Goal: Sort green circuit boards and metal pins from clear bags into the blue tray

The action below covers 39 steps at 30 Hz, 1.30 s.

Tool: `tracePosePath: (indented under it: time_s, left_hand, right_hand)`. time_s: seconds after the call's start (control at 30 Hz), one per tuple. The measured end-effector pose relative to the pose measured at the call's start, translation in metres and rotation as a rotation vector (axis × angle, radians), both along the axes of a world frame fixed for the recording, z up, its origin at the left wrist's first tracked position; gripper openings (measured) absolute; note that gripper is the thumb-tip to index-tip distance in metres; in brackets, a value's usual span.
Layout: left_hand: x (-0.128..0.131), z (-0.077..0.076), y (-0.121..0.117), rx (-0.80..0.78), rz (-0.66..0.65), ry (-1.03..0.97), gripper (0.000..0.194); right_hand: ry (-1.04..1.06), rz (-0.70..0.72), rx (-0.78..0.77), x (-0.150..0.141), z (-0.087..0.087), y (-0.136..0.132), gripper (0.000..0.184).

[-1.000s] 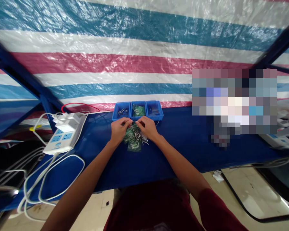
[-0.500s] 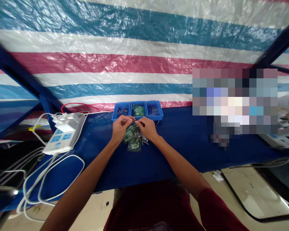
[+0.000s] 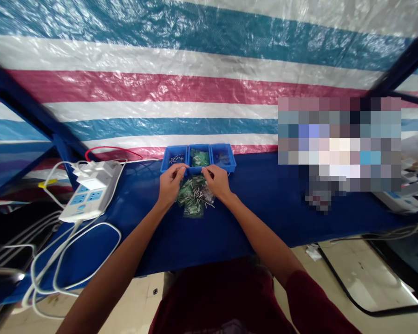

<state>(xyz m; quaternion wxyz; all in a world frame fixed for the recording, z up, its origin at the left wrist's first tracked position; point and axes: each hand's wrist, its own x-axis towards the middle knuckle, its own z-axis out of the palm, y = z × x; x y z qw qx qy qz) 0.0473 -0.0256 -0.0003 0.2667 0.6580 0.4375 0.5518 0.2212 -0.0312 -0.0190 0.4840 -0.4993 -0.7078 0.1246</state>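
My left hand (image 3: 170, 184) is closed in a pinch by the front of the left blue bin (image 3: 163, 160), which holds small metal pieces. My right hand (image 3: 218, 182), thumb and fingertips together, is by the front wall of the right blue bin (image 3: 228, 168). Whatever either pinch holds is too small to make out. Between and below the hands lies a pile of small silvery metal pins (image 3: 199, 193) on greenish clear plastic bags (image 3: 193, 211). The middle blue bin (image 3: 197, 170) contains more greenish bags. A few small pieces lie in the right bin.
A white power strip (image 3: 81, 204) with plugged-in adapters (image 3: 95, 174) stands on the left of the blue tabletop (image 3: 264, 199). Looped white cables (image 3: 120, 236) trail below it. Striped plastic sheeting (image 3: 181, 88) hangs behind. A pixelated patch hides the right rear area.
My hands, close together at the fingertips before, have moved apart, the left one leftward and the right one slightly rightward. The view has shifted slightly.
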Motion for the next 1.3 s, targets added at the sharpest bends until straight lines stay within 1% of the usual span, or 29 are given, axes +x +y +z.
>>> tracePosePath:
  time_s: [0.13, 0.27, 0.33, 0.43, 0.53, 0.67, 0.8, 0.9, 1.0, 1.1, 1.17, 1.27, 1.3]
  left_hand:
    - [-0.001, 0.001, 0.001, 0.022, -0.045, 0.073, 0.027]
    - [0.001, -0.002, 0.001, -0.034, -0.110, -0.019, 0.026]
    - [0.003, -0.004, 0.001, -0.088, -0.139, -0.078, 0.026]
    - [0.004, -0.005, 0.001, -0.169, -0.203, -0.143, 0.031]
    - [0.005, -0.004, 0.000, -0.206, -0.250, -0.164, 0.035]
    - [0.005, -0.003, 0.000, -0.197, -0.237, -0.165, 0.032]
    - [0.004, -0.003, 0.001, -0.138, -0.199, -0.115, 0.027]
    - [0.004, -0.003, 0.000, -0.082, -0.133, -0.029, 0.027]
    - [0.004, -0.003, -0.005, 0.008, -0.047, 0.150, 0.028]
    - [0.002, 0.005, -0.008, 0.140, 0.036, 0.306, 0.030]
    - [-0.003, 0.015, -0.006, 0.224, 0.152, 0.324, 0.030]
    - [-0.014, 0.032, 0.008, 0.322, 0.424, 0.306, 0.033]
    - [-0.017, 0.036, 0.014, 0.312, 0.450, 0.357, 0.032]
  right_hand:
    - [-0.006, -0.007, -0.003, 0.000, 0.001, 0.000, 0.032]
    - [0.033, 0.017, 0.036, -0.001, 0.002, -0.002, 0.029]
    - [0.056, 0.051, 0.055, -0.001, 0.003, -0.003, 0.026]
    - [0.063, 0.139, 0.079, -0.002, 0.003, -0.004, 0.025]
    - [0.031, 0.220, 0.073, -0.003, 0.000, -0.004, 0.024]
    - [0.006, 0.238, 0.073, -0.005, -0.002, -0.002, 0.025]
    - [0.033, 0.168, 0.082, -0.004, -0.002, -0.002, 0.028]
    - [0.028, 0.127, 0.066, -0.004, -0.001, -0.002, 0.030]
    - [-0.017, 0.098, 0.042, -0.005, -0.001, -0.001, 0.032]
    - [-0.061, 0.067, -0.015, -0.003, 0.000, 0.000, 0.033]
    - [-0.047, 0.029, -0.042, 0.000, 0.001, 0.000, 0.033]
    - [-0.027, -0.052, -0.063, 0.004, 0.004, 0.001, 0.034]
    - [-0.039, -0.070, -0.071, 0.005, 0.005, 0.001, 0.034]
